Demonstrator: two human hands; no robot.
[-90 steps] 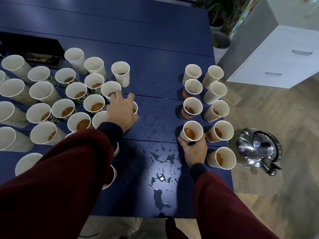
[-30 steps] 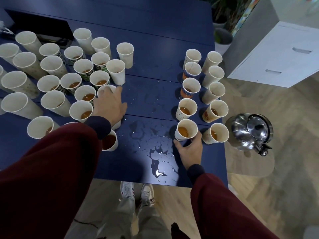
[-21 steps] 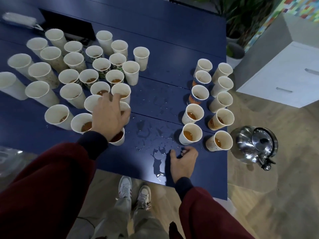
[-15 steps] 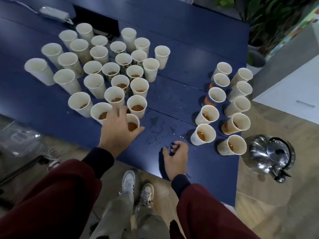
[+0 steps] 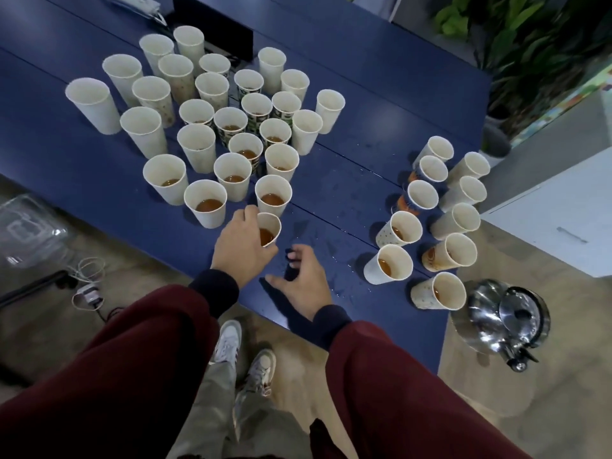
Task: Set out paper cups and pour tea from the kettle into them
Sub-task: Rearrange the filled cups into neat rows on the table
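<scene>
Many paper cups stand on the dark blue table (image 5: 364, 104). A large cluster (image 5: 215, 120) fills the left part, and a smaller double row (image 5: 437, 213) runs along the right edge; several hold brown tea. My left hand (image 5: 243, 248) grips the nearest small cup of tea (image 5: 270, 226) at the front of the left cluster. My right hand (image 5: 303, 279) hovers over the wet table just right of it, fingers loosely curled, holding nothing. The shiny steel kettle (image 5: 503, 321) sits on a low stool off the table's right corner.
Spilled drops wet the table between the two cup groups. A white drawer cabinet (image 5: 563, 223) stands at the right, potted plants (image 5: 530, 44) behind it. On the floor at left lie a clear plastic box (image 5: 26, 226) and cables. My shoes (image 5: 245, 359) show below the table edge.
The view has swung left. My right hand let go of a cup in the right row and drew back toward the middle. My left hand moved down to the nearest small cup.
</scene>
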